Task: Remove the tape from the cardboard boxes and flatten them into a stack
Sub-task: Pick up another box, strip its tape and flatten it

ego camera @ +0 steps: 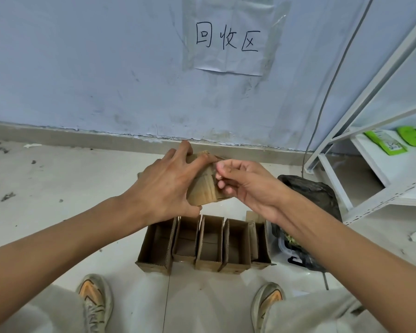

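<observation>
I hold a small brown cardboard box in the air in front of me, wrapped with shiny tape. My left hand grips the box from the left, fingers over its top and thumb under it. My right hand is at the box's right end, thumb and fingers curled and pinching at the tape there. Below, on the floor, a row of several open cardboard boxes stands side by side, their openings facing up.
A black plastic bag lies on the floor right of the box row. White metal shelving stands at the right with green packets on it. A paper sign is taped to the wall. My shoes are at the bottom.
</observation>
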The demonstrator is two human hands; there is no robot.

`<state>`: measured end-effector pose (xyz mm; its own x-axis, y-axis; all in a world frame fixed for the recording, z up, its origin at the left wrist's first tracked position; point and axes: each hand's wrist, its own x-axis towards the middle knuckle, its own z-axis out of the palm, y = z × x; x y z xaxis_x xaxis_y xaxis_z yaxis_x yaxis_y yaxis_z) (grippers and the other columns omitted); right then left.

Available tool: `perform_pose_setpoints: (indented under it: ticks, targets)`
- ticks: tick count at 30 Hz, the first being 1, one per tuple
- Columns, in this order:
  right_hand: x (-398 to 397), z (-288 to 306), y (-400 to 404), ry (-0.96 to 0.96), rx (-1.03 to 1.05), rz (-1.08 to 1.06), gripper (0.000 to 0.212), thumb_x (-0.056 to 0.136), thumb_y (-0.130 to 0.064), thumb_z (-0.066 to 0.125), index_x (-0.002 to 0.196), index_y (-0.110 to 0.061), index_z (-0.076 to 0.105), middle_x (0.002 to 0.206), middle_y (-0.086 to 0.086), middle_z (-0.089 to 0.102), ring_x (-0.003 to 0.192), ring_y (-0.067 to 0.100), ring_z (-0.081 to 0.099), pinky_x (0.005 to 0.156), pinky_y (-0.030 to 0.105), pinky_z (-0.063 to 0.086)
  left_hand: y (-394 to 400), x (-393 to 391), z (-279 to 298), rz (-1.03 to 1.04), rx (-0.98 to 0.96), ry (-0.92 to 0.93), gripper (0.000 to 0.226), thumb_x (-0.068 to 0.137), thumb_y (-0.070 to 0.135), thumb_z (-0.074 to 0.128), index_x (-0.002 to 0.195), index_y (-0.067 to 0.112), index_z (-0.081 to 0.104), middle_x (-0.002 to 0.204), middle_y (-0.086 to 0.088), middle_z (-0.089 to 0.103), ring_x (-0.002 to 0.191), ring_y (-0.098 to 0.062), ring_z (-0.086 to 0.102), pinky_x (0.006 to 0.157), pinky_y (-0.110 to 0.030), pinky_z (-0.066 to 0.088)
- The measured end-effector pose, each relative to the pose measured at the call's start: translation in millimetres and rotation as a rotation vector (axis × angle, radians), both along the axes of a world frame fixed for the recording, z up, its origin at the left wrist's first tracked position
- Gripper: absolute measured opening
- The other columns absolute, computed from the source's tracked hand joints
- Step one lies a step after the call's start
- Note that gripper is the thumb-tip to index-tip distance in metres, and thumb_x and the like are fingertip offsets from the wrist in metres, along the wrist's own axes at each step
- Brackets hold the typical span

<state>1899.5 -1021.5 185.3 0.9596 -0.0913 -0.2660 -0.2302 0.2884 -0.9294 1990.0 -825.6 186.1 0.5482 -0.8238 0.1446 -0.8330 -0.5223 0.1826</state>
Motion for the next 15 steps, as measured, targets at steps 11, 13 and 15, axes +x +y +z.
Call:
perform_pose_setpoints:
  ticks: [11,13,15]
  targets:
    - [-3,-7,14,-0.205,-1.138,-0.23,0.021,0.098,-0.022,0.072,0.086,-0.025,0.056,0.073,-0.002,0.072,0.064,0.015,0.072,0.063,0.035,0.059,10,1,-12,-0.01,-0.045,-0.094,0.095,0.068,0.074,0.059,0.151,0.037,0.032,0.13,-0.001,0.042,0.108,-0.025,0.055,0.082,-0.045,0.054]
    - [-1,-6,16,-0.23,-1.169,-0.239,0.007,0.098,-0.022,0.073,0.095,-0.024,0.066,0.077,-0.004,0.072,0.07,0.015,0.071,0.071,0.04,0.06,9,-1,-15,-0.033,-0.093,-0.117,0.093,0.072,0.072,0.053,0.154,0.032,0.032,0.126,-0.006,0.044,0.108,-0.027,0.051,0.09,-0.046,0.049]
    - [0,-4,17,-0.279,-1.15,-0.285,0.01,0.097,-0.02,0.074,0.106,-0.022,0.077,0.083,-0.008,0.075,0.076,0.003,0.069,0.075,0.032,0.058,7,0,-17,-0.047,-0.142,-0.122,0.096,0.073,0.067,0.054,0.158,0.03,0.027,0.123,-0.008,0.043,0.108,-0.027,0.048,0.091,-0.045,0.046]
